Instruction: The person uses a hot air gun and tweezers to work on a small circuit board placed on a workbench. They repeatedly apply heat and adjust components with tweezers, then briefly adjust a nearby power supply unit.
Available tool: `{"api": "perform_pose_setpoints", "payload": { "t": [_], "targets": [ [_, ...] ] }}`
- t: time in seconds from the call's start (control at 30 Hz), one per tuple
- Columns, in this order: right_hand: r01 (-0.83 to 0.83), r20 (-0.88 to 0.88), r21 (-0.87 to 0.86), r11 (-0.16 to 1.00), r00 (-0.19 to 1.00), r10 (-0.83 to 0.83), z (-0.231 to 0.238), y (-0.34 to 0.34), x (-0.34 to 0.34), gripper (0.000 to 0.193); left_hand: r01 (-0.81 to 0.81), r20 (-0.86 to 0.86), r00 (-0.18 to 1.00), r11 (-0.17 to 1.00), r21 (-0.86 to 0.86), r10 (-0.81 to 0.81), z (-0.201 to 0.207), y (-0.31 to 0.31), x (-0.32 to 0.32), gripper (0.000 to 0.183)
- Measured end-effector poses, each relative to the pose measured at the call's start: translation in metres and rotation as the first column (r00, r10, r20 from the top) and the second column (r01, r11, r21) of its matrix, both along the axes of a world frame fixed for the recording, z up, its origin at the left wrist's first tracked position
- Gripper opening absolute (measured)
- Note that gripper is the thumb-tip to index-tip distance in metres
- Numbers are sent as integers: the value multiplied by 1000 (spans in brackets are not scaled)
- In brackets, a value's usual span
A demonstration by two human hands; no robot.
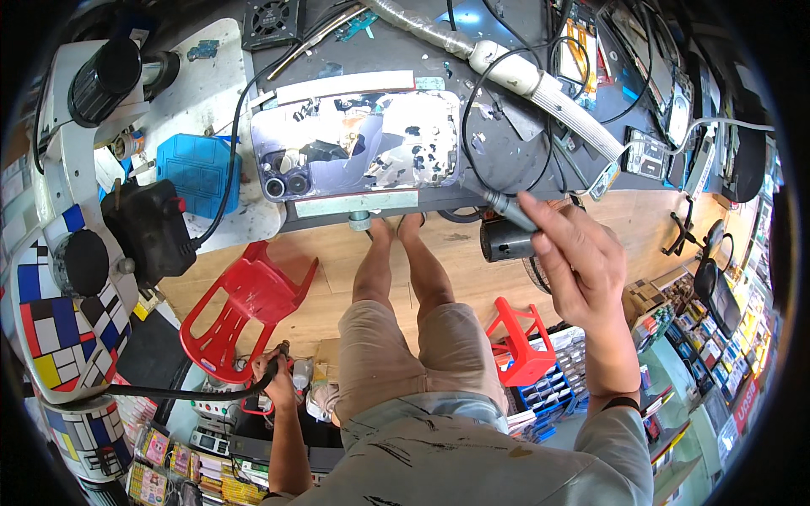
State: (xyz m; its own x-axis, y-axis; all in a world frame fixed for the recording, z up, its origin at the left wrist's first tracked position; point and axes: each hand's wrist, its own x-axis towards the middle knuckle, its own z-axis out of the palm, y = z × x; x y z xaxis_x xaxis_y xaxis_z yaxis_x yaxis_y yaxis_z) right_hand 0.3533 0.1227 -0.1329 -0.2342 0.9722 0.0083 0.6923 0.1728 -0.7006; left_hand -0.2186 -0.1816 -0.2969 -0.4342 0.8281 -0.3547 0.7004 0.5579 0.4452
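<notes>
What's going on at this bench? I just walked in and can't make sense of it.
A person stands over a dark work mat where a phone lies back up, its rear glass mostly chipped away. The right hand holds a pen-like tool on a black cable, its tip off the phone's right end, not touching it. The left hand is down low, gripping a black hose near a red chair. A microscope stands at the left.

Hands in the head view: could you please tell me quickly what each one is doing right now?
Left hand: closed on a black cable.
Right hand: closed, holding a grey pen-like tool.
</notes>
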Motion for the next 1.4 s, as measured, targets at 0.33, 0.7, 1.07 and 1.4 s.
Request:
{"api": "perform_pose_setpoints", "payload": {
  "t": [0.33,0.7,1.07,1.4],
  "targets": [
    [-129,1,13,992,992,129,-6,-10,1,49,13,-23,1000,999,-34,-14,2,8,7,15],
    [-53,71,-51,997,996,56,-3,-7,-6,45,73,-73,994,995,-61,-78,-3,2,3,15],
    [-57,4,-56,997,998,57,-4,-9,-12,44,95,-89,991,993,-64,-100,-5,5,0,16],
    [260,-169,-150,954,944,-284,8,-28,-21,34,-107,18,994,990,91,106,6,8,3,15]
  ]
}}
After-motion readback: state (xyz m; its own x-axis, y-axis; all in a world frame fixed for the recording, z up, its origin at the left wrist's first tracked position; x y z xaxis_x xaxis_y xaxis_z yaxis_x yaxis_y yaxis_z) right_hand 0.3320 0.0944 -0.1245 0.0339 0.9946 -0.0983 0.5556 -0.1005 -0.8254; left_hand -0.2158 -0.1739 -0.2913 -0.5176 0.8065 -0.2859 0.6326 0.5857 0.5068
